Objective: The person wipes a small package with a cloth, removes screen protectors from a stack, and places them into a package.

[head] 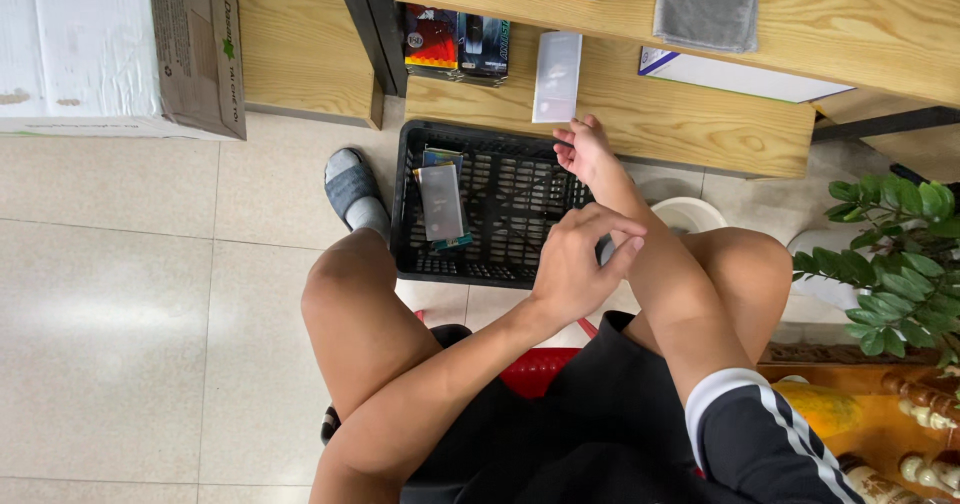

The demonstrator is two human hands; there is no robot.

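Observation:
My right hand [585, 149] reaches out over the far right corner of a black plastic crate [520, 199] on the floor. Its fingers are loosely apart and hold nothing. It is just below a slim white box [557, 76] that stands on the low wooden shelf [700, 124]. My left hand [580, 264] rests on my right forearm with its fingers bent against the skin, also holding nothing. Inside the crate, at its left side, lie a few flat packages, the top one grey [441, 200].
A large cardboard box [120, 49] stands on the tiles at far left. Two coloured boxes [456, 44] sit on the shelf; a grey cloth [707, 4] lies on the desk above. A potted plant [900, 254] and white bowl [690, 214] are on the right. I sit on a red stool [540, 369].

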